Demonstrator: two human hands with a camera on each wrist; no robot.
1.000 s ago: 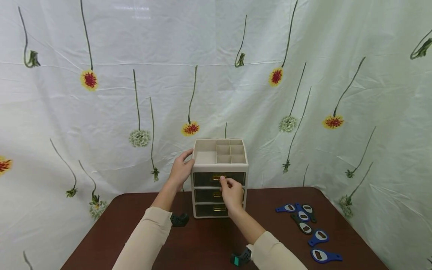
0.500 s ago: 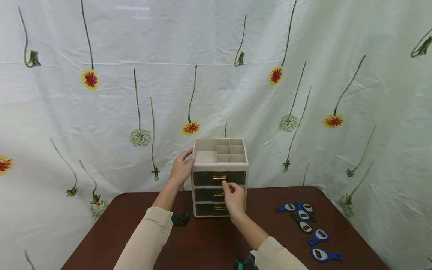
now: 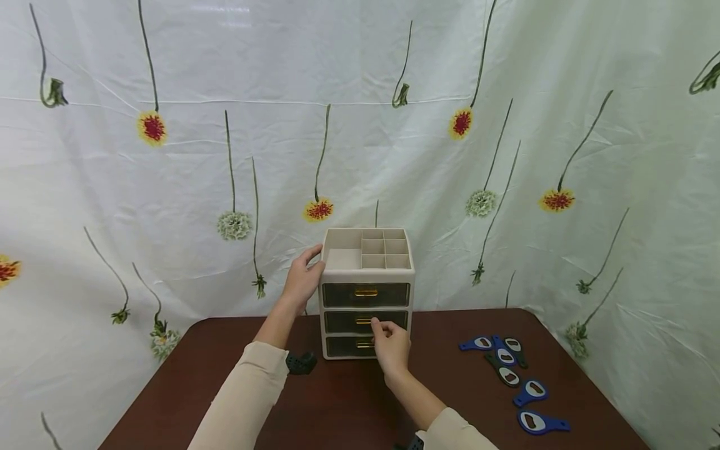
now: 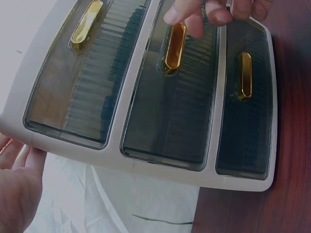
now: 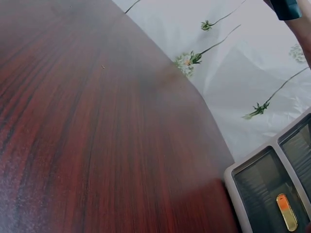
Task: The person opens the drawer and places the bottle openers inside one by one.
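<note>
A cream desktop drawer organizer stands at the table's back, with three dark see-through drawers, all closed, and gold handles. My left hand rests against its left side, fingers extended; in the left wrist view the left hand shows at the lower left. At the middle drawer, the thumb and a finger of my right hand pinch the end of the gold drawer handle. The right hand's other fingers are bent and touch nothing visible. The right wrist view shows only the organizer's lower drawers, not the right hand.
Several blue and dark bottle openers lie at the right of the brown table. Open compartments top the organizer. A white flower-print cloth hangs behind the table.
My right hand has moved down from the top drawer's handle to the middle drawer's handle. My left hand has stayed against the organizer's side.
</note>
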